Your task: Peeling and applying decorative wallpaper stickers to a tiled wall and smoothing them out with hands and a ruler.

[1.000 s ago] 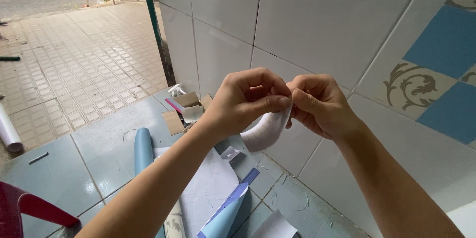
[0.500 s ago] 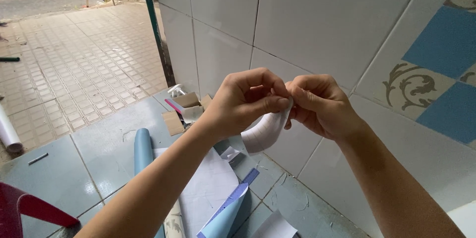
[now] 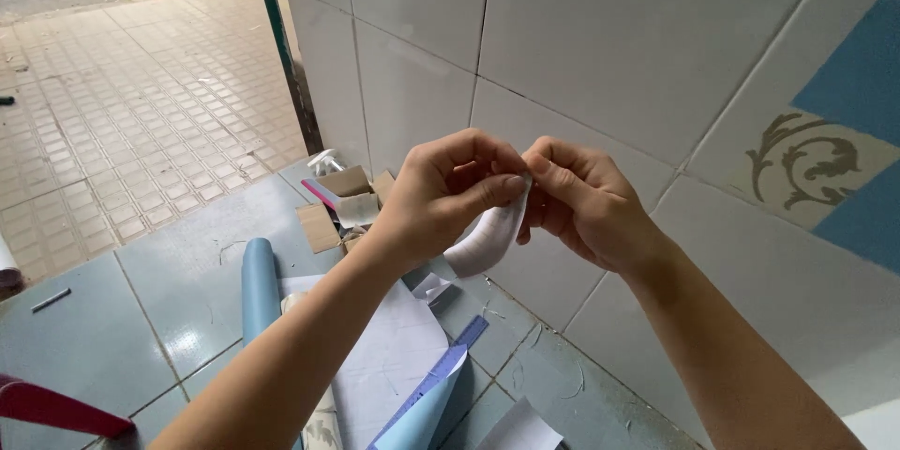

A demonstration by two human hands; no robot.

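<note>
Barely shifted since before, left hand (image 3: 450,189) and right hand (image 3: 581,202) both pinch the curled white strip (image 3: 487,239).

Open brown cardboard box (image 3: 342,199) on the blue floor tiles by the wall corner, flaps spread, scraps beside it

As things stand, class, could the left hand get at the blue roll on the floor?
Probably not at once: the left hand and right hand both pinch the white strip in front of the wall, well above the blue roll. Nothing blocks the way down, though.
</note>
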